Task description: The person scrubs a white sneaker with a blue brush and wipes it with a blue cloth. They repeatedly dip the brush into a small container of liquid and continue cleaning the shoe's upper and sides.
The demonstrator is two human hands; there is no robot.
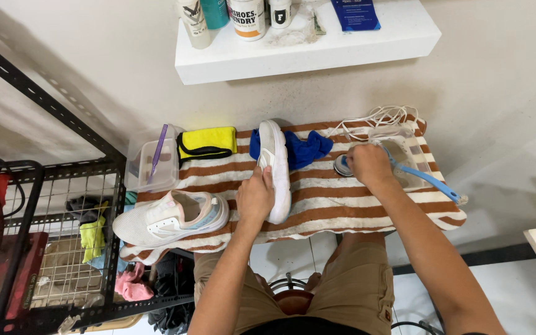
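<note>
Left hand (255, 197): rests on the side of a white shoe (275, 167), fingers curled against it and steadying it near the front edge of the desk (367, 214).
White shoe: stands on its side, sole edge up, lengthwise from back to front at the middle of the desk; its far end lies on a blue cloth (305, 149).
Right hand (369, 164): closed over a small round tin (342, 165) toward the right side of the desk; fingers folded down, and I cannot tell how firmly they grip it.
Round tin: lies on the striped towel just right of the white shoe, partly hidden under the right hand.
Desk covering: brown and white striped towel (317, 198), spread over the whole top.
Second shoe (172, 217): pale with pink and light blue trim, lying at the front left corner, toe pointing left, apart from the left hand.
Yellow cloth (207, 142): folded, black edged, at the back edge left of centre.
Clear box (156, 167): at the left edge, a purple-handled brush (157, 152) standing in it.
Clear tray (407, 158): at the right edge beside the right hand, a blue-handled brush (426, 180) lying across it.
White laces (379, 116): bunched at the back right corner.
Wall shelf (317, 46): above the desk, holding bottles and jars.
</note>
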